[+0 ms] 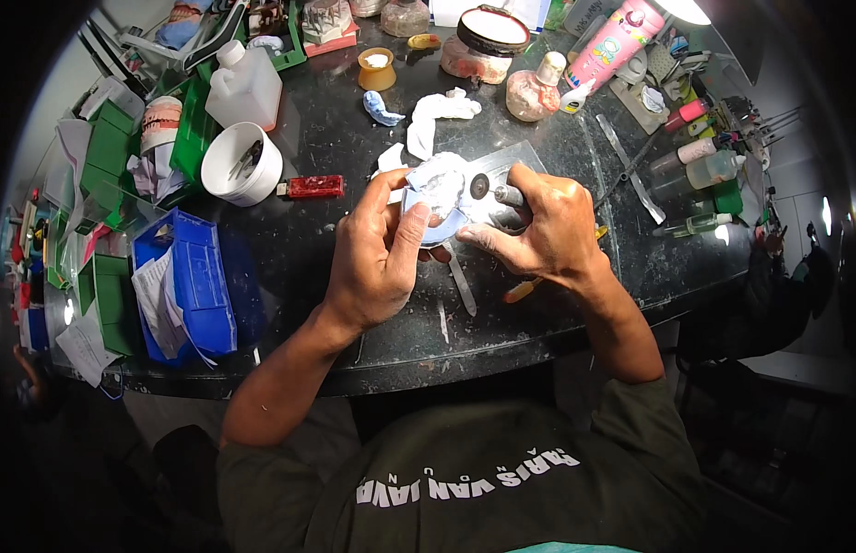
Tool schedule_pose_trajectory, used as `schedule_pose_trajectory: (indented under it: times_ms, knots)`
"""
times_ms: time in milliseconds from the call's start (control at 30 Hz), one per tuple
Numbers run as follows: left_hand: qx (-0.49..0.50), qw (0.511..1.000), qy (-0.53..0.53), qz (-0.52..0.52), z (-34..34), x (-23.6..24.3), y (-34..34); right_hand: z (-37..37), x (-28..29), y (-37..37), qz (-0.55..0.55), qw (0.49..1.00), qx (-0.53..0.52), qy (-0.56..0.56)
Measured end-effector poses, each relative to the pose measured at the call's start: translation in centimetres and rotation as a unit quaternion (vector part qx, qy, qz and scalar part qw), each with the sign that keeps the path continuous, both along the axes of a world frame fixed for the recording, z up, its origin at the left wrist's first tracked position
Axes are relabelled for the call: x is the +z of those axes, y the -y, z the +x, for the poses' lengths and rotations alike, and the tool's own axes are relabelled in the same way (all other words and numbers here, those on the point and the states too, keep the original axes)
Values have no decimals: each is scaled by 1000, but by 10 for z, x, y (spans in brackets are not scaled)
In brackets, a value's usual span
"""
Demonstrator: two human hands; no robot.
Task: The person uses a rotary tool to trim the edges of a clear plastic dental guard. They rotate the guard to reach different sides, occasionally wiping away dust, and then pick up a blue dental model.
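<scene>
My left hand (368, 263) grips a dental cast (439, 184) of white plaster with a pale blue part along its near side; the thumb presses on the blue part. My right hand (549, 226) is closed around a metal rotary handpiece (509, 195). At its tip sits a dark cutting disc (480, 186), just right of the cast; whether it touches the plaster I cannot tell. Strong light washes out the cast's details. Beneath the hands, a thin flat metal blade (462, 288) lies on the dark worktop (391, 346).
Left stand a white tub (242, 166), a red lighter (315, 187), a blue bin (206, 295) with papers and green bins (110, 161). White scraps (423, 134), a blue impression piece (382, 109) and a round jar (483, 46) lie beyond. Bottles (714, 170) crowd the right.
</scene>
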State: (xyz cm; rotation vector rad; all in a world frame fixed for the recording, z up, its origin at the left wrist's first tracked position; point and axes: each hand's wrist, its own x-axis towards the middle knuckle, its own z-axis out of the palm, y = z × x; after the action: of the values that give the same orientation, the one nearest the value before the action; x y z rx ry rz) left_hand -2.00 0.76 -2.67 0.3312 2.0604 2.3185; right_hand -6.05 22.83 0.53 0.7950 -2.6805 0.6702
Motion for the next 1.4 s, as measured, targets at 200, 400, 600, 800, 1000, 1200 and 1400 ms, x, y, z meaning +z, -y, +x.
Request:
schedule_pose_trajectory:
  times_ms: [200,400,600,800,1000,1200,1400]
  knots:
    - [1,998,-40,-57,1,-3,3,-1,-3,-1,22,1000,-12,10]
    - [9,997,-52,-54,2,-4,0,-1,-4,0,30,999,-12,3]
    - [12,995,-67,-74,2,-5,1,-2,-3,0,30,1000,1,7]
    - [51,992,-107,-53,0,-13,-2,-1,-3,2,39,999,-1,21]
    - [41,995,-83,-41,1,-9,-4,1,-3,3,32,999,-9,32]
    - [46,993,-89,-69,2,-5,-3,1,-4,2,33,999,-5,34]
    - [42,994,-85,-60,2,-6,-3,1,-3,3,34,999,1,26]
